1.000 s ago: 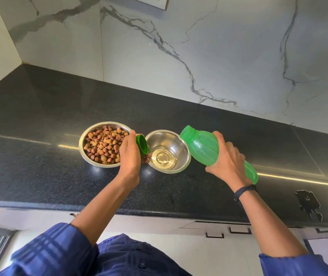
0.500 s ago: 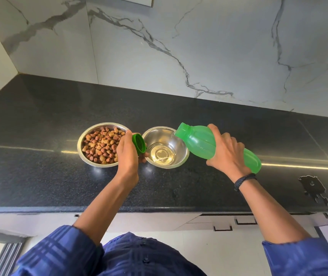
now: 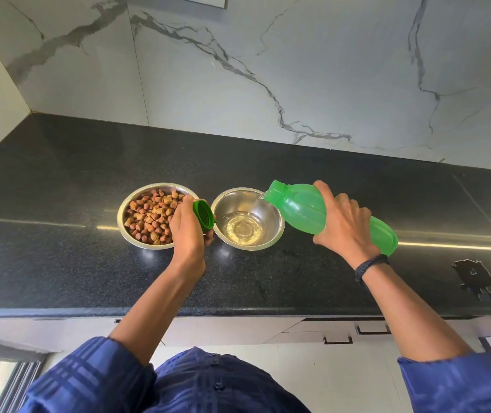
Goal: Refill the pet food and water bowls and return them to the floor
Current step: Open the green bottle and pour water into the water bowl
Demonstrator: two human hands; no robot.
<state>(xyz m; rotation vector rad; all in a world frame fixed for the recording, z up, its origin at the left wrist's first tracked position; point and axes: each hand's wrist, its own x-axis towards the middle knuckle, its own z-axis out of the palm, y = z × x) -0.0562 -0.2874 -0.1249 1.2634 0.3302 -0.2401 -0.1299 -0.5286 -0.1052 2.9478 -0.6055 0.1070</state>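
Two steel bowls stand side by side on the black counter. The left food bowl (image 3: 137,210) is full of brown kibble. The right water bowl (image 3: 271,216) holds a shallow pool of water. My right hand (image 3: 342,228) grips a green plastic bottle (image 3: 300,208), tipped with its mouth over the water bowl's right rim, and a thin stream of water runs into the bowl. My left hand (image 3: 187,228) holds the green bottle cap (image 3: 204,216) between the two bowls, close to the water bowl's left rim.
The black granite counter (image 3: 59,263) runs left to right, with a marble wall behind and at the left corner. A dark irregular mark (image 3: 473,278) lies at the counter's right. Drawer fronts (image 3: 339,335) sit below the front edge.
The bottle has tipped further down toward the water bowl and water now streams out. My left hand with the cap has stayed between the bowls.
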